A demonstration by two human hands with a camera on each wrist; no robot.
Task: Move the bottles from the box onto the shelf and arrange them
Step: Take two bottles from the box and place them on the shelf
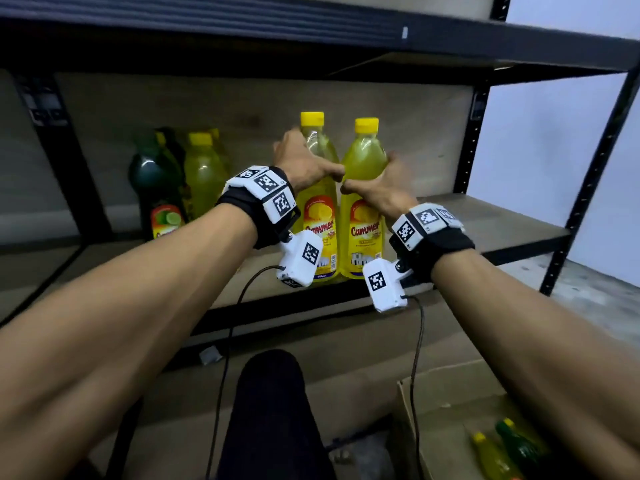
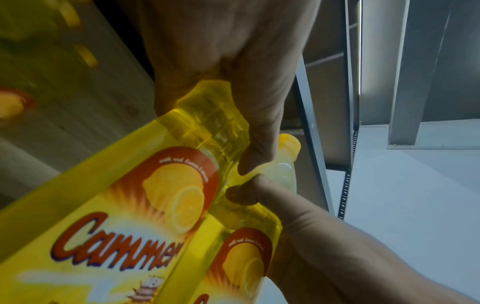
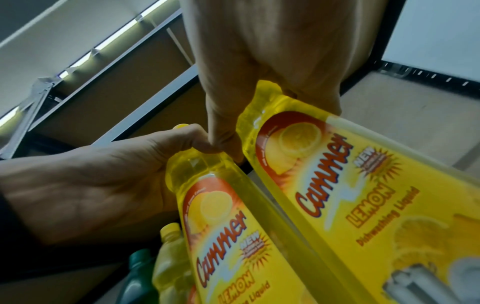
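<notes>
Two yellow lemon dishwashing bottles with yellow caps stand upright, side by side, with their bases at the front edge of the wooden shelf [image 1: 491,220]. My left hand [image 1: 304,164] grips the left bottle [image 1: 318,209] around its upper body. My right hand [image 1: 384,185] grips the right bottle [image 1: 363,157] the same way. My two thumbs almost touch between the bottles. In the left wrist view my left hand [image 2: 221,51] wraps the left bottle [image 2: 124,205]. In the right wrist view my right hand [image 3: 272,51] wraps the right bottle [image 3: 363,185].
Further left on the shelf stand a green bottle [image 1: 156,181] and more yellow bottles [image 1: 204,171]. A cardboard box [image 1: 450,386] on the floor at lower right holds a yellow bottle [image 1: 491,455] and a green bottle [image 1: 519,441]. Black shelf posts [image 1: 588,174] frame the right side.
</notes>
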